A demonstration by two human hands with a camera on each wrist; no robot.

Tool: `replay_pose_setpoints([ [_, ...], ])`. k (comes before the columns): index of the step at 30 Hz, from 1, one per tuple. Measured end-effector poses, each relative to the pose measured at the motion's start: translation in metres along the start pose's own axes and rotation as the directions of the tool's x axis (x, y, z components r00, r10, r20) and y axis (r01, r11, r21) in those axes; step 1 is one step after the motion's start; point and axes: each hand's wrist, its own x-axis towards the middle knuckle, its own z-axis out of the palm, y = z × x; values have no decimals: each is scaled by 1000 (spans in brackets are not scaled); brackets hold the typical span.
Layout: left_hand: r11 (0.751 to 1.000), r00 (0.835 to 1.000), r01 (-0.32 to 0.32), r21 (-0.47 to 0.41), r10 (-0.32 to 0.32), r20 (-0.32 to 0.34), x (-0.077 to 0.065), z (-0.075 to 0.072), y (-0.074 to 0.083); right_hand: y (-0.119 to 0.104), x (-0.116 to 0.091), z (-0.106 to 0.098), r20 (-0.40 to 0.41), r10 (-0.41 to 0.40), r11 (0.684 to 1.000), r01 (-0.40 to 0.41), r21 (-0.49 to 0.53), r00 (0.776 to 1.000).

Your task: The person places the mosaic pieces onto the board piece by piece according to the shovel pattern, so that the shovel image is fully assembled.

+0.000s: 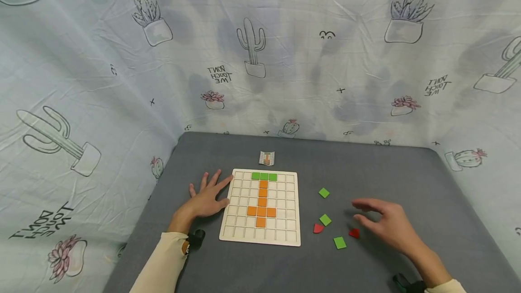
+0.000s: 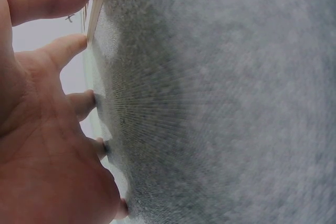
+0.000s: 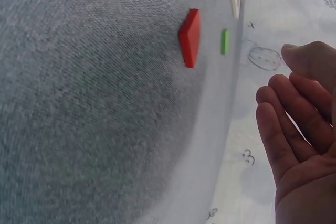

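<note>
A pale wooden grid board (image 1: 240, 232) lies on the grey table, bearing a row of green square tiles (image 1: 264, 176) at its top and a cross of orange tiles (image 1: 262, 211) below. With fingers spread, my left hand (image 1: 205, 201) touches the board's left edge; in the left wrist view the thumb and index fingertip meet the board's side (image 2: 98, 6). Over the table to the right hovers my right hand (image 1: 386, 223), holding nothing. Nearest to it is a red tile (image 1: 354, 233), also visible in the right wrist view as a red piece (image 3: 190, 38).
Loose green tiles (image 1: 324, 192) and a second red tile (image 1: 318, 228) lie between the board and my right hand. A small printed card (image 1: 267, 158) sits behind the board. A cactus-print curtain (image 1: 293, 80) surrounds the grey tabletop (image 1: 346, 162).
</note>
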Motion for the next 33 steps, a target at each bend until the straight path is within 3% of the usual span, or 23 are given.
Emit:
replay_pose_setpoints([
  [8, 999, 999, -32, -34, 31, -30, -1, 4, -5, -4, -7, -9, -7, 44, 999, -44, 6, 999],
  [13, 1000, 1000, 10, 5, -10, 4, -2, -1, 2, -5, -13, -12, -20, 89, 996, -88, 15, 996],
  [17, 1000, 1000, 6, 16, -6, -12, 2, 3, -2, -7, -20, -12, -16, 112, 993, -111, 44, 994],
  [23, 1000, 999, -23, 10, 24, -47, 11, 15, -19, -10, -28, -3, -8, 86, 989, -85, 120, 996],
  [33, 1000, 999, -30, -3, 29, -44, 7, 12, -16, -10, -31, 17, 104, -12, 974, -12, 228, 995],
])
